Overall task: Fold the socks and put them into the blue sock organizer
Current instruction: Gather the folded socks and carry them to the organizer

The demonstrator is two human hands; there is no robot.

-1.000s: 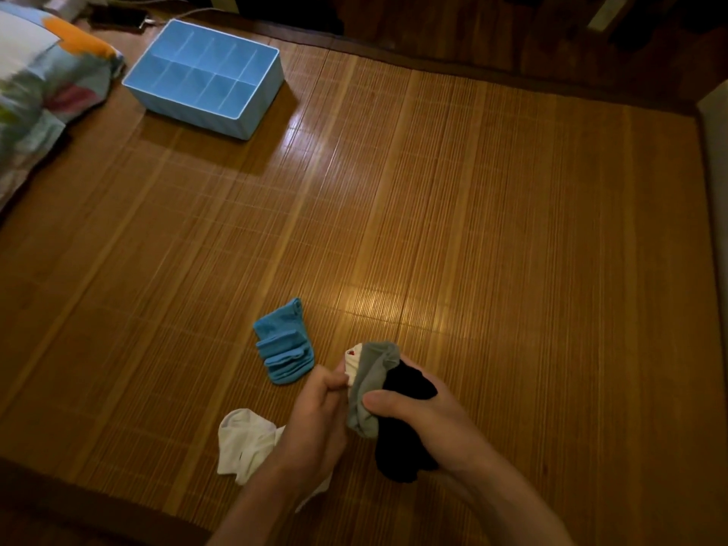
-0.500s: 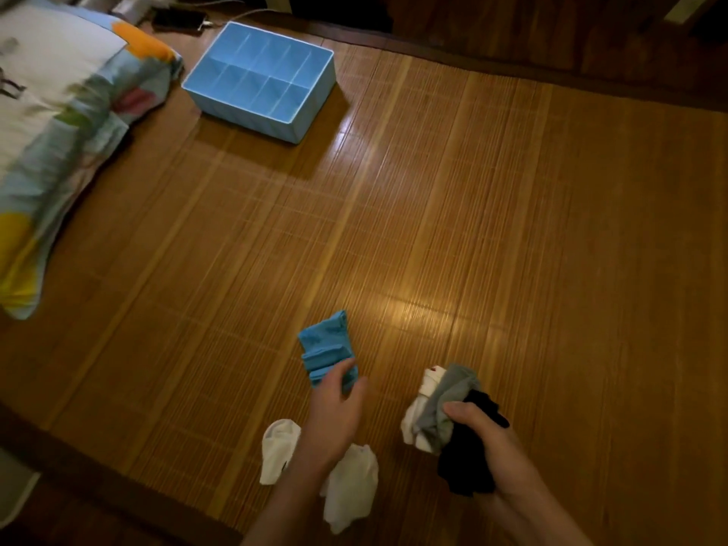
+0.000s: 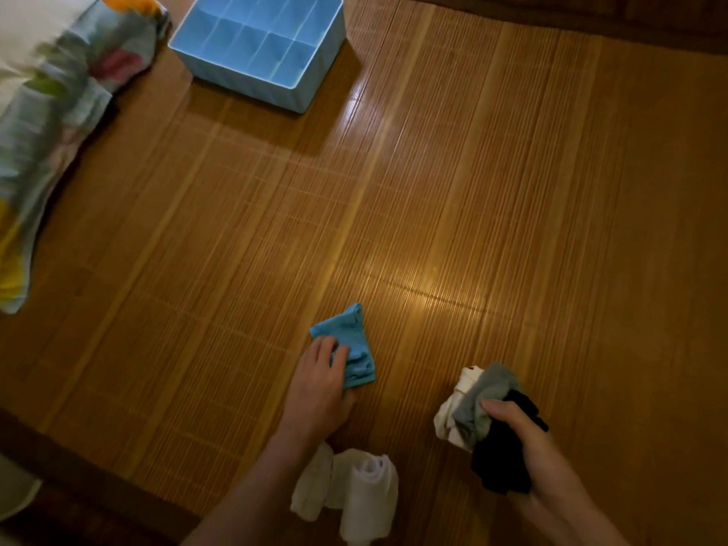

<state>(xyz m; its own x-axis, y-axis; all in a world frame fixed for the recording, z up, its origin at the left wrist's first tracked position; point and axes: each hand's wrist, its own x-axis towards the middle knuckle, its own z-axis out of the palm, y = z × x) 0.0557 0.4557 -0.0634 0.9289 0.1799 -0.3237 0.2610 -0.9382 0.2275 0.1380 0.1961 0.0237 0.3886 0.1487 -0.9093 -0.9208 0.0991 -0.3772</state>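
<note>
Your L hand [image 3: 321,382] is out fwd, palm down, fingers curled over the blue sock [image 3: 356,348], thumb at its near edge. L forearm comes in from bottom centre. Your R hand [image 3: 530,443] sits lower & off to the right, thumb on top, gripping a sock bundle [image 3: 488,396]. R forearm comes in from the bottom-right corner.

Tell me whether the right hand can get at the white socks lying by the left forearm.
Probably not yet. The right hand grips a bundle of grey, white and black socks, so its fingers are taken. The white socks lie mostly uncovered on the mat, though the left forearm overlaps one edge.
</note>
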